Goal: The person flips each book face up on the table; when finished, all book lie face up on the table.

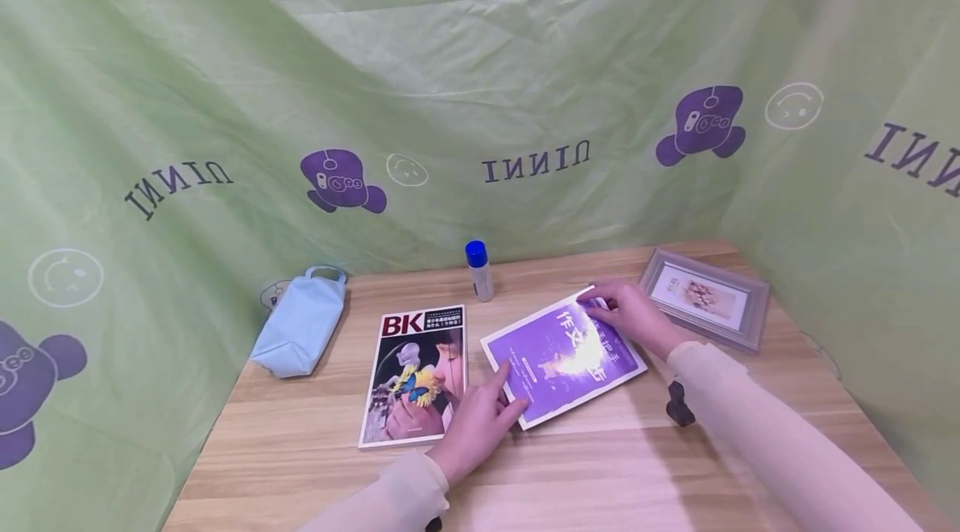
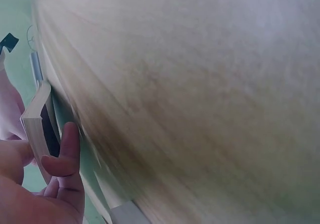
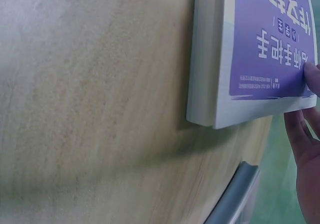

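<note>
Head view takes in the whole counter (image 1: 570, 465): purple book (image 1: 564, 358) lying at an angle near the middle, BK magazine (image 1: 416, 373) just beside it on the left, blue pouch (image 1: 300, 330) at the far left edge, glue stick (image 1: 477, 270) upright behind the two covers, picture frame (image 1: 707, 296) flat at the back right. Left hand (image 1: 476, 422) sits at the book's near left corner, fingers extended and touching the cover edge. Right hand (image 1: 633, 315) is at the far right corner, thumb and fingers pinching it.

Left wrist view adds what the head view hides: the book's page block (image 2: 36, 129) seen edge-on, with the left hand (image 2: 35, 184) curled around it, one finger up against the pages. Counter here is a blur.

Right wrist view shows the book (image 3: 270, 43) corner raised slightly off the counter, casting a shadow beneath, right hand (image 3: 306, 149) fingertips on the cover's corner. Frame edge (image 3: 232, 194) shows below.
</note>
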Motion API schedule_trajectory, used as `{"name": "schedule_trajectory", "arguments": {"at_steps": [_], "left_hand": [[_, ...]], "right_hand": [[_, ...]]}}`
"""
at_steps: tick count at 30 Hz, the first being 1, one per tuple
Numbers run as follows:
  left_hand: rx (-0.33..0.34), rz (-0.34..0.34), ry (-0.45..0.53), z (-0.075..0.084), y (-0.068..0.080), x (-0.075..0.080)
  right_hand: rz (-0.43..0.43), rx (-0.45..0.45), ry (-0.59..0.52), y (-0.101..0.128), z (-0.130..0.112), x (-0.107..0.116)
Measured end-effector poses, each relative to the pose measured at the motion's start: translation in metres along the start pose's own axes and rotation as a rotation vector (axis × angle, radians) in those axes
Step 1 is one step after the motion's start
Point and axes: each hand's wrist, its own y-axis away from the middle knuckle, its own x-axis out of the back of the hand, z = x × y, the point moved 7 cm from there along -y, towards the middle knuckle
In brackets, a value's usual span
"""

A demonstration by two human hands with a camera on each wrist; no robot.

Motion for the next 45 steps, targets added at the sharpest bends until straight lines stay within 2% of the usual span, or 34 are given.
{"name": "schedule_trajectory", "arguments": {"at_steps": [12, 21, 25, 35, 41, 45], "left_hand": [[0.027, -0.034, 0.004, 0.0, -0.004, -0.007], [0.073, -0.072, 0.01, -0.001, -0.005, -0.011], [0.064, -0.07, -0.031, -0.001, -0.006, -0.011], [0.048, -0.08, -0.103, 0.001, -0.009, -0.013], [0.024, -0.075, -0.213, 0.005, -0.01, -0.012], [0.032, -0.098, -0.26, 0.008, -0.011, -0.012]], "right_hand": [[-0.021, -0.061, 0.041, -0.003, 0.011, -0.009], [-0.045, -0.044, 0.108, -0.007, 0.011, -0.023], [-0.036, -0.034, 0.145, -0.007, 0.007, -0.027], [-0.029, -0.074, 0.218, -0.007, 0.004, -0.033], [-0.018, -0.063, 0.294, -0.006, 0.0, -0.036], [0.002, -0.053, 0.314, -0.003, -0.002, -0.036]]}}
